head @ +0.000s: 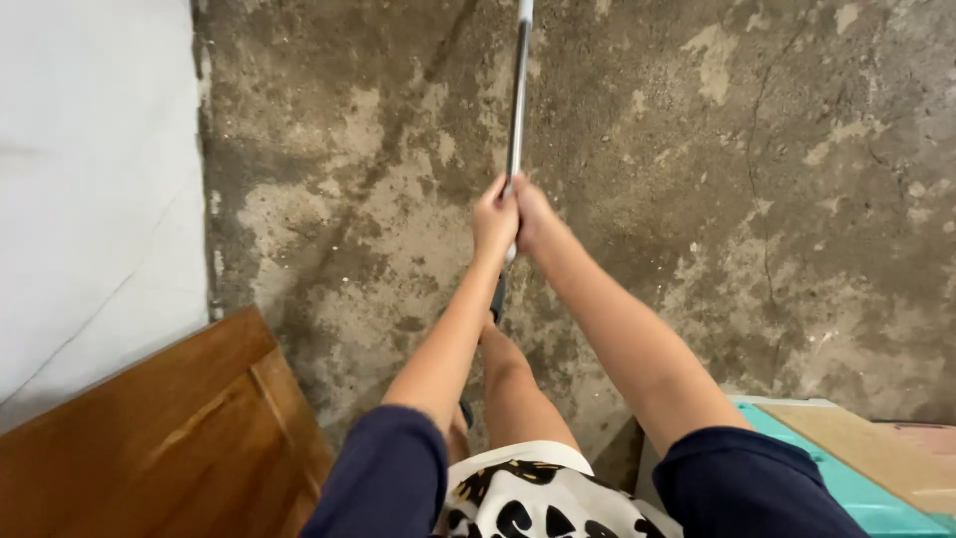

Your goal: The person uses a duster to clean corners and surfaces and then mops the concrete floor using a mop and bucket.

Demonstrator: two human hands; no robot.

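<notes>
Left hand (494, 221) and right hand (531, 214) wrapped tight together around a long metal pole (517, 100), over worn concrete floor (777, 199); wooden door (179, 428) near floor's lower left edge.

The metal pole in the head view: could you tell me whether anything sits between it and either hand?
Nothing visible does. The left hand and the right hand both close directly around the metal pole, side by side near its lower end, above the bare concrete floor.
</notes>
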